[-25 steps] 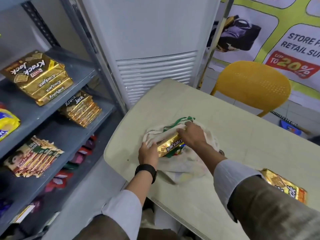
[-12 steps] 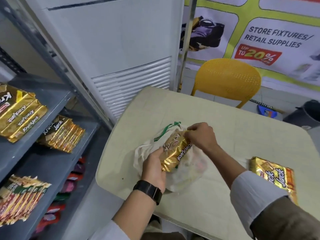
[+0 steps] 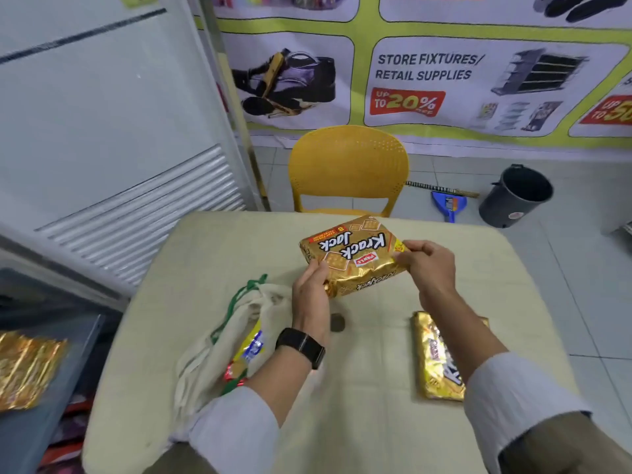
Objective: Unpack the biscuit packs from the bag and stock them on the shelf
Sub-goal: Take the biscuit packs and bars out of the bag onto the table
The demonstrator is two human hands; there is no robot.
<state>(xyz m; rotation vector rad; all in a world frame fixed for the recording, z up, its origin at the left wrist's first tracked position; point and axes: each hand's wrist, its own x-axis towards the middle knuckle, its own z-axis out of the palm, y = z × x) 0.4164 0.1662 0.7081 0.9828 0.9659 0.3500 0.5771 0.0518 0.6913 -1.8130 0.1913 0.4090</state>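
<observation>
A gold Krack Jack biscuit pack (image 3: 352, 254) is held above the cream table (image 3: 359, 425), printed face up. My left hand (image 3: 309, 295) grips its near left end and my right hand (image 3: 427, 265) pinches its right end. The cloth bag (image 3: 225, 340) with green drawstrings lies open on the table's left side, with yellow, blue and red packets showing inside. A second gold biscuit pack (image 3: 436, 357) lies flat on the table to the right, partly under my right sleeve. The grey shelf (image 3: 30, 429) sits at the lower left with a gold pack (image 3: 27, 367) on it.
A yellow chair (image 3: 349, 169) stands behind the table. A tall white air-conditioner cabinet (image 3: 113, 131) fills the left. A dark bin (image 3: 516, 196) and a blue dustpan (image 3: 449, 203) sit on the tiled floor at the right. A small dark spot (image 3: 337, 322) marks the table.
The biscuit pack has come out of the bag and moved up and to the right, now held in both hands. The camera has swung right, away from the shelf.
</observation>
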